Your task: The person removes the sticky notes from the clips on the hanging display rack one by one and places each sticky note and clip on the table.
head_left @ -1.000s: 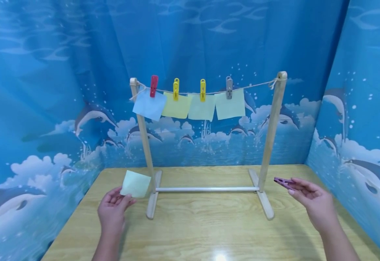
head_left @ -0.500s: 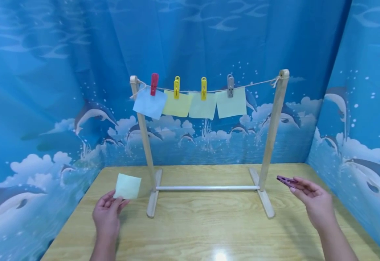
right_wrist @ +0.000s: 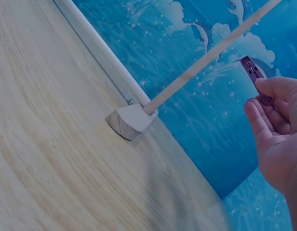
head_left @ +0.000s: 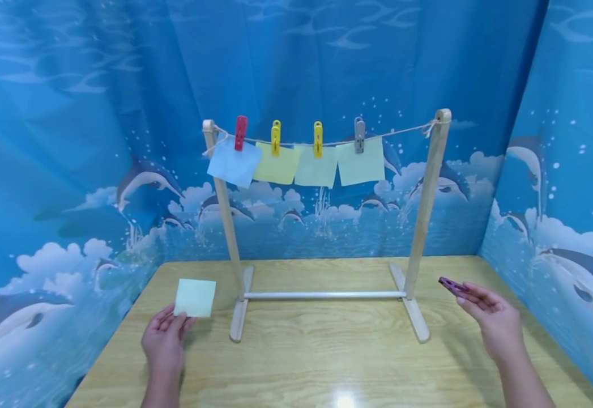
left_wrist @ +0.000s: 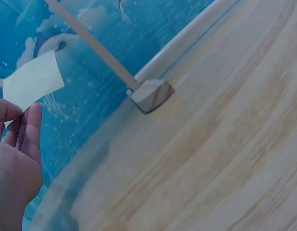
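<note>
My left hand (head_left: 165, 341) pinches a pale green square of paper (head_left: 195, 298) by its lower edge, left of the wooden stand; the left wrist view shows the same paper (left_wrist: 33, 81) between thumb and fingers. On the right, my right hand (head_left: 495, 323) holds a dark purple clothespin (head_left: 451, 286) between thumb and fingers, its tip pointing away; the right wrist view shows this clothespin (right_wrist: 254, 77) too. Along the string (head_left: 403, 132) hang a blue paper (head_left: 234, 164) under a red clothespin (head_left: 240, 134), a yellow paper (head_left: 277, 166) and two pale green papers (head_left: 315, 169) (head_left: 361, 165).
Yellow clothespins (head_left: 276, 138) (head_left: 318, 139) and a grey one (head_left: 359, 135) grip the other papers. The stand's posts (head_left: 429, 192) rise from wooden feet (head_left: 416, 320), joined by a white bar (head_left: 324, 294). Blue dolphin curtains (head_left: 296, 68) surround the wooden table (head_left: 316, 351).
My left hand has moved left and slightly down, and its paper has turned more level. The right hand with the clothespin has shifted slightly right and down.
</note>
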A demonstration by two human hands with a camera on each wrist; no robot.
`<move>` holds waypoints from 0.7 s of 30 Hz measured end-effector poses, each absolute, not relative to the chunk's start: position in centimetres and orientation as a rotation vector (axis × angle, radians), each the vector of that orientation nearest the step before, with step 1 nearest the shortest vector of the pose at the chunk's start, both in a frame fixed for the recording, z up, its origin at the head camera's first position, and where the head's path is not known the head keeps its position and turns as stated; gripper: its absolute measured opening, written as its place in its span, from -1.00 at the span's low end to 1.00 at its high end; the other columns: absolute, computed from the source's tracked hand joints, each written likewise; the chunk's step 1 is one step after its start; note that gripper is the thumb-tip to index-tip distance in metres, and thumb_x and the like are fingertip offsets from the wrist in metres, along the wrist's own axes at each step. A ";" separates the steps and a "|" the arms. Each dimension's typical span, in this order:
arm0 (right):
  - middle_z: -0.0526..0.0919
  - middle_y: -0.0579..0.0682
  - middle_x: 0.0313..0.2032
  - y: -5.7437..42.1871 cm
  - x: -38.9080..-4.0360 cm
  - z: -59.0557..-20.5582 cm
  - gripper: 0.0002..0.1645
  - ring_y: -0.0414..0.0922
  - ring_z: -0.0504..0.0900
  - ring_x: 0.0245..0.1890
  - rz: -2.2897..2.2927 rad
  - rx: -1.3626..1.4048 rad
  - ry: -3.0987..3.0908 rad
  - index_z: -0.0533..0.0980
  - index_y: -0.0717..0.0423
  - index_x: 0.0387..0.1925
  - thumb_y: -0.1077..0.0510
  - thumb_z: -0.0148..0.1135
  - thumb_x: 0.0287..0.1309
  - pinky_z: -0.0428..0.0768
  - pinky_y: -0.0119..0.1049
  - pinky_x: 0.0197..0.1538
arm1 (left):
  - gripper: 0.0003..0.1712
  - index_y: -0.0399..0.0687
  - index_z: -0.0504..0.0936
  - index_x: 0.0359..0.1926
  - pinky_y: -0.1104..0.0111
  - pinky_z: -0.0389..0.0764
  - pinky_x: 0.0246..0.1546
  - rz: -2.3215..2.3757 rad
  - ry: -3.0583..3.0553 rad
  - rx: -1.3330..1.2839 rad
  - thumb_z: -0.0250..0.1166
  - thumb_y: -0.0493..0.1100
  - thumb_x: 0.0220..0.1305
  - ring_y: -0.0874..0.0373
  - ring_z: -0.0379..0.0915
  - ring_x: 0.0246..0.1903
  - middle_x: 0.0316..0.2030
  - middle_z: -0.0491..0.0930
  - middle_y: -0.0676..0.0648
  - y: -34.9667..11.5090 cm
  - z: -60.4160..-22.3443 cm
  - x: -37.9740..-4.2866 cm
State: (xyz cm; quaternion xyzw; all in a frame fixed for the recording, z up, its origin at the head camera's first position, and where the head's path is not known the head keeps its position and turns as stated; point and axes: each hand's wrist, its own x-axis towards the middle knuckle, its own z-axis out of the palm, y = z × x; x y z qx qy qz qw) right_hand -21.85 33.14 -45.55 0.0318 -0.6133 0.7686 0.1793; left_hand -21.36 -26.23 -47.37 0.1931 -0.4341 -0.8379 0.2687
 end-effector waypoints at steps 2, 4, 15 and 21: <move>0.73 -0.17 -0.26 33.4 -22.0 -45.7 -0.57 -0.34 0.68 -0.24 2.171 0.058 -1.751 0.66 0.04 -0.04 0.49 0.30 0.10 0.61 -0.56 -0.13 | -0.65 -0.22 0.53 -0.10 0.35 0.69 -0.24 -2.252 -1.216 0.560 0.30 -0.57 0.12 0.17 0.64 -0.46 -0.40 0.60 -0.05 -26.4 -47.8 -21.6; 0.73 -0.19 -0.26 33.7 -22.1 -45.9 -0.58 -0.35 0.67 -0.24 2.171 0.023 -1.772 0.66 0.03 -0.04 0.47 0.32 0.10 0.61 -0.56 -0.14 | -0.62 -0.24 0.49 -0.03 0.36 0.68 -0.20 -2.233 -1.272 0.584 0.31 -0.54 0.14 0.19 0.64 -0.43 -0.38 0.60 -0.02 -26.5 -48.1 -21.9; 0.72 -0.31 -0.33 34.3 -23.3 -47.2 -0.65 -0.41 0.66 -0.31 2.053 -0.181 -1.970 0.67 -0.01 -0.07 0.30 0.43 0.07 0.58 -0.63 -0.22 | -0.50 -0.29 0.46 0.13 0.38 0.66 -0.14 -2.136 -1.461 0.648 0.33 -0.50 0.16 0.29 0.62 -0.37 -0.41 0.60 0.07 -27.3 -49.8 -23.5; 0.70 -0.33 -0.36 34.4 -24.3 -48.1 -0.64 -0.44 0.65 -0.32 2.000 -0.213 -2.014 0.65 -0.01 -0.06 0.30 0.42 0.08 0.59 -0.62 -0.25 | -0.45 -0.30 0.45 0.21 0.42 0.65 -0.14 -2.061 -1.588 0.648 0.32 -0.46 0.19 0.30 0.63 -0.33 -0.38 0.61 0.09 -27.6 -50.3 -24.3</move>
